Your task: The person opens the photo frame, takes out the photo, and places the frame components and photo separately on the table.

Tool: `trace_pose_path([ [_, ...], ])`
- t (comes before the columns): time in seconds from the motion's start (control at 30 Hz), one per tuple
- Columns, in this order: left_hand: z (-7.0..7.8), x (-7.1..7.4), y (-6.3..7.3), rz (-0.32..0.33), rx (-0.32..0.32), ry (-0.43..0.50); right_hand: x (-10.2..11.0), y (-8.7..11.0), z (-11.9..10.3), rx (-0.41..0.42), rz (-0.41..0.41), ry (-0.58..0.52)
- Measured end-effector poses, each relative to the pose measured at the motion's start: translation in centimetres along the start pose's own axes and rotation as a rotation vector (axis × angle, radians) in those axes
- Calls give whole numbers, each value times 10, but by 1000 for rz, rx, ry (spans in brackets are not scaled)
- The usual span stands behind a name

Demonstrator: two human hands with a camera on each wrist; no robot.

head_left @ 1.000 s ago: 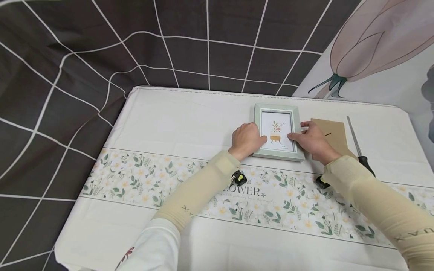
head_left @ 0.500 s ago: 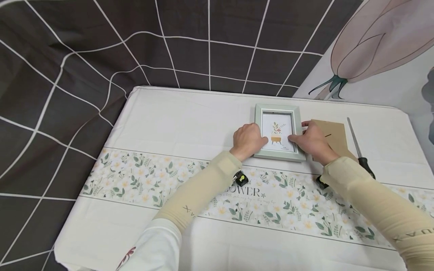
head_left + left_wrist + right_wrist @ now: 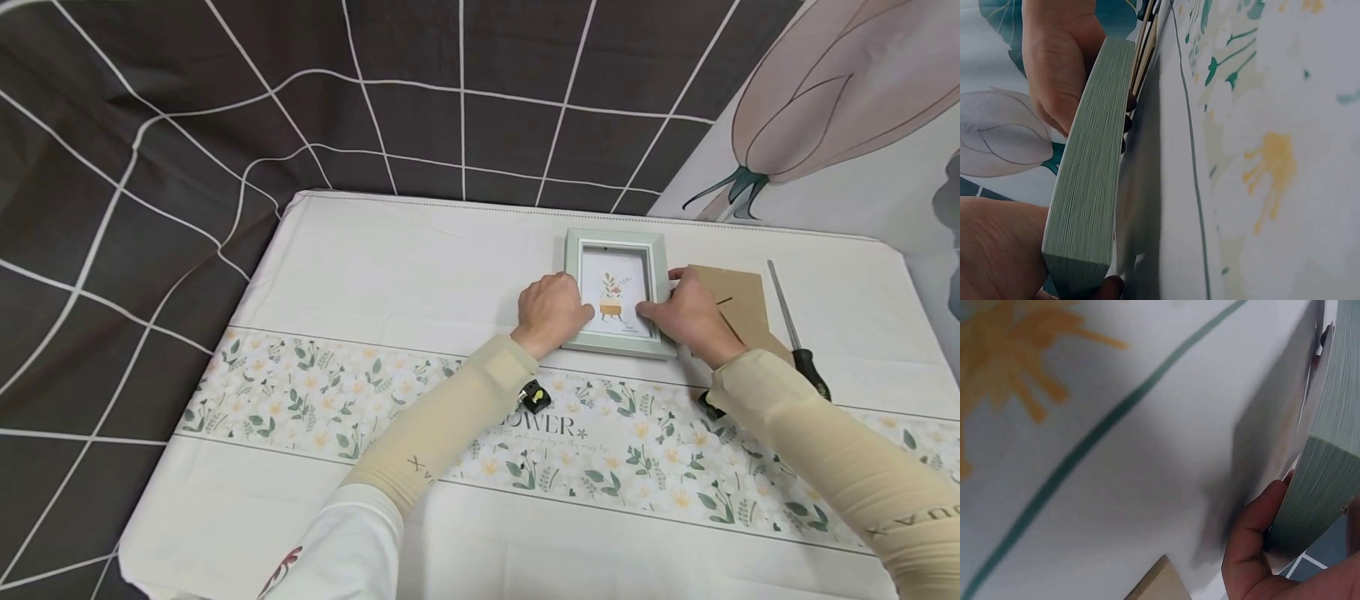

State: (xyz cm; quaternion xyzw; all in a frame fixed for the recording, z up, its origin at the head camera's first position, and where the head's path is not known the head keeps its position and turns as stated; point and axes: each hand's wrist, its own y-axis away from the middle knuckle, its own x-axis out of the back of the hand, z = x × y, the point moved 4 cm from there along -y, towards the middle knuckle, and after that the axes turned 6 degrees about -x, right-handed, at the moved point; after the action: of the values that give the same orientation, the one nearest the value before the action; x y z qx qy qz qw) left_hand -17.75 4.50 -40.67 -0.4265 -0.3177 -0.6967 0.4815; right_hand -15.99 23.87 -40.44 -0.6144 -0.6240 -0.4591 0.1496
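Observation:
In the head view, a pale green picture frame (image 3: 618,343) faces up, with a card print (image 3: 611,287) of a plant in an orange pot inside its window. My left hand (image 3: 550,310) grips the left side, its thumb over the front near the lower left. On the opposite side, my right hand (image 3: 693,317) holds the frame with its thumb on the front. Fingertips (image 3: 1127,122) show beneath the frame in the left wrist view, where a shadowed gap separates it from the cloth. The right wrist view shows curled fingers (image 3: 1250,540) under a green corner (image 3: 1313,487).
Right of the frame lies a brown backing board (image 3: 738,287) with a dark slit, partly behind my right hand. Beyond it is a long thin metal tool with a black handle (image 3: 810,371). A flower-banded white cloth (image 3: 390,267) covers the table; a dark grid curtain (image 3: 420,125) hangs behind.
The print sits lower in the frame's window, with a gap showing above its top edge. The frame has shifted very slightly to the right; both hands keep their hold.

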Motion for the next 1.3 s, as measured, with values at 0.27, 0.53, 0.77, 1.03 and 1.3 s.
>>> trace_pose_path([
  [0.27, 1, 1, 0, -42, 5, 9, -1, 0, 0, -1, 3, 14],
  [0.53, 0, 0, 0, -56, -11, 22, -1, 1, 1, 23, -14, 6],
  [0.77, 0, 3, 1, -41, 0, 46, 0, 2, -2, 22, -24, 3],
  [1.03, 0, 4, 0, -54, 7, 44, -1, 1, -1, 34, -43, 9],
  [1.3, -2, 5, 0, -88, 19, 42, -2, 1, -3, 68, -135, 7],
])
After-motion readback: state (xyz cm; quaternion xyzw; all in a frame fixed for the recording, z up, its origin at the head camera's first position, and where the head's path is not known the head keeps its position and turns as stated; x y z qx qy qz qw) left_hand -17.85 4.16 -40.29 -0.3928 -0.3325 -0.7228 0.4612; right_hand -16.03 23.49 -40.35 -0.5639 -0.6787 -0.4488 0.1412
